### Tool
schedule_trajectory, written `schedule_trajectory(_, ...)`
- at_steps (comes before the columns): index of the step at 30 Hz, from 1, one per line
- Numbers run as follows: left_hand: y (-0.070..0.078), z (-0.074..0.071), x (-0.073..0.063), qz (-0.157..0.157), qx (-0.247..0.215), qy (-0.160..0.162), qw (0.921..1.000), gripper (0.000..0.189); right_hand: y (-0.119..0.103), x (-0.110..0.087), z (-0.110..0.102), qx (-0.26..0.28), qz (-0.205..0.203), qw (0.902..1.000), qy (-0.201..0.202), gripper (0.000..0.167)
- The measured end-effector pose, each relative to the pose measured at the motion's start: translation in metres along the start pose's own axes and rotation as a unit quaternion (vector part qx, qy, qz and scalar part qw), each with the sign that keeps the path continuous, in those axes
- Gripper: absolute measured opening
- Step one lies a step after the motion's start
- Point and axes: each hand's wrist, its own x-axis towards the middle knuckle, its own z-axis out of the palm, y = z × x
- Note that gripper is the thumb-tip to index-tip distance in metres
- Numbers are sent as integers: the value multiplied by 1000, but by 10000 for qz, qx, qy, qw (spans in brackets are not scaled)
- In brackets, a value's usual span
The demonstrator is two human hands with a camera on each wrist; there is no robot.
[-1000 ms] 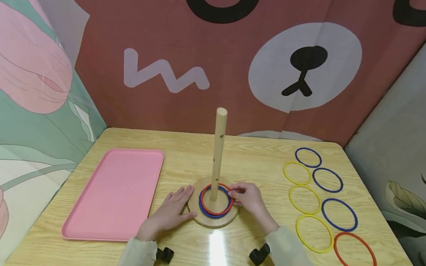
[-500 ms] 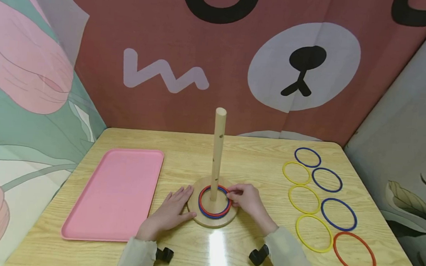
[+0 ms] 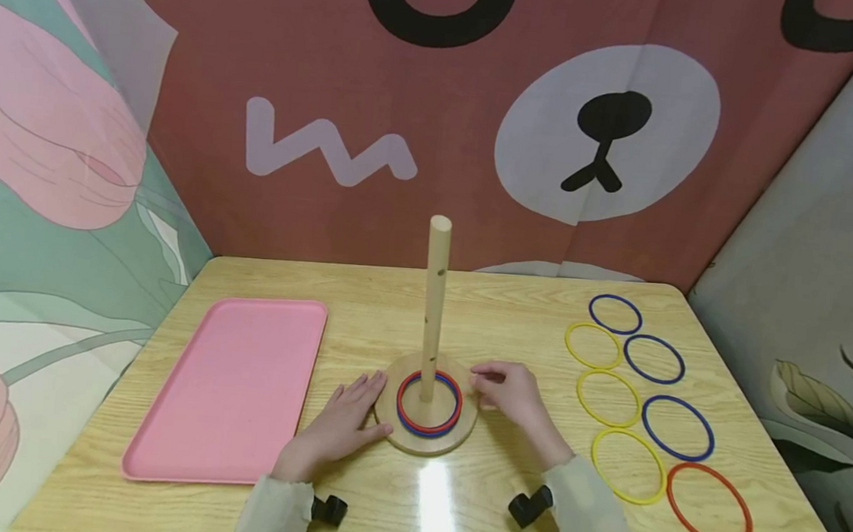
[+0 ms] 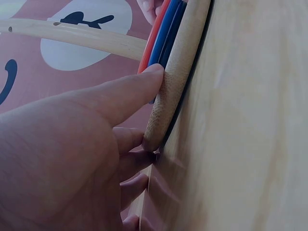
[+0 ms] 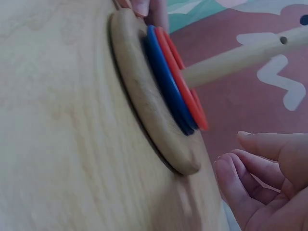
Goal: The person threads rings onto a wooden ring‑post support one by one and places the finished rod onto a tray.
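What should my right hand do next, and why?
I'd probably reach for the middle yellow ring. Your right hand holds nothing, the red ring lies around the peg on top of blue, and that yellow one lies loose on the right. Your left hand rests at the base, perhaps enough to steady it.

left hand, right hand: bare | sleeves: pale beige, creased | wrist devices: small, black, blocky

Looks like draped booth, otherwise unclear: bear-print cloth behind far edge of table, floral cloth beyond left edge.
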Motion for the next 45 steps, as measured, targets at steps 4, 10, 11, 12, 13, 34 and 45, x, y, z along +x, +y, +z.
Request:
schedule_trajectory(4,1,-1,-1,9,-25,-5,10000,80,1,2,-11,-43,28,9999,130,24)
schedule_trajectory(10,1,-2,-1,-9,-25,-28,10000,80,1,2,-30,63,29,9996,270,27)
schedule_trajectory(11,1,-2,-1,-21,-14,-42,10000,80,1,2,-34,68,34,9995,304,28)
schedule_trajectory(12,1,-2,-1,-31,-12,-47,10000,80,1,2,-37,83,51,9994,344,28)
schedule_trajectory(13,0,-2,-1,-44,-5,-58,10000,80,1,2,-41,81,75,9992,383,29)
schedule_trajectory(34,2,-2,-2,-17,-23,-58,10000,81,20,-3,-115,-721,293,9934,846,40)
schedule_trajectory(45,2,-2,-1,-17,-52,-41,10000,80,42,-12,-149,-1037,608,9877,1002,45)
